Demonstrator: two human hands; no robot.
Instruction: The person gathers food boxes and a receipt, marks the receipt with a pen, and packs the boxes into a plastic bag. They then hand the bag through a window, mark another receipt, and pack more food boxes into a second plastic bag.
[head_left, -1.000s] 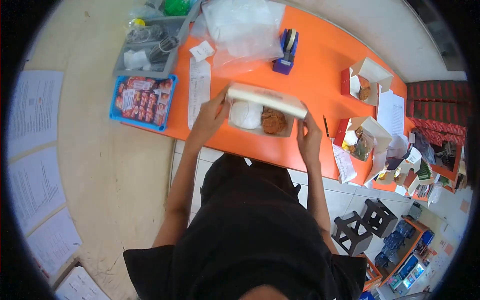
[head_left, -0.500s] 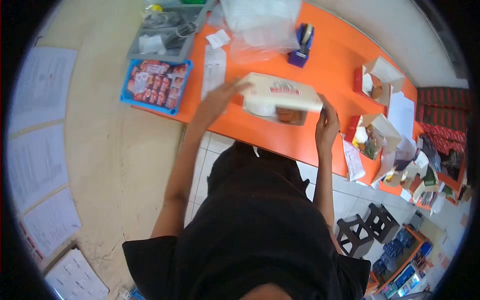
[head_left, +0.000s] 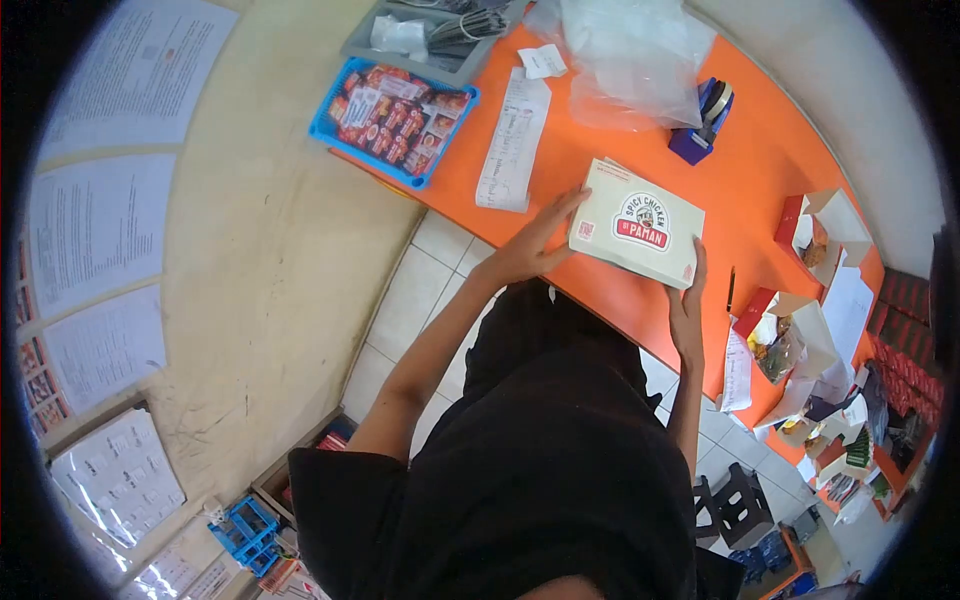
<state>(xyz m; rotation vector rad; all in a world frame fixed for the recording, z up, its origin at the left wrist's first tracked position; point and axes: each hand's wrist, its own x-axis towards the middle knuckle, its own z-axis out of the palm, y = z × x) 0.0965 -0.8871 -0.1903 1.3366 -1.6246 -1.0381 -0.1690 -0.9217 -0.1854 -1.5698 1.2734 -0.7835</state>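
Currently: closed box flat on the table, one hand at each side.

Table (head_left: 760,170), orange, carries the white box (head_left: 637,224) close to its near edge, lid down and logo up, so its contents are hidden. The left hand (head_left: 535,245) lies flat with fingers extended against the box's left side. The right hand (head_left: 688,300) rests straight-fingered at its near right corner. Neither hand is clenched, a hold suited to steadying the box and seating the lid. Far left, a blue tray (head_left: 330,118) holds red sachets. Right, an open box (head_left: 838,215) shows food.
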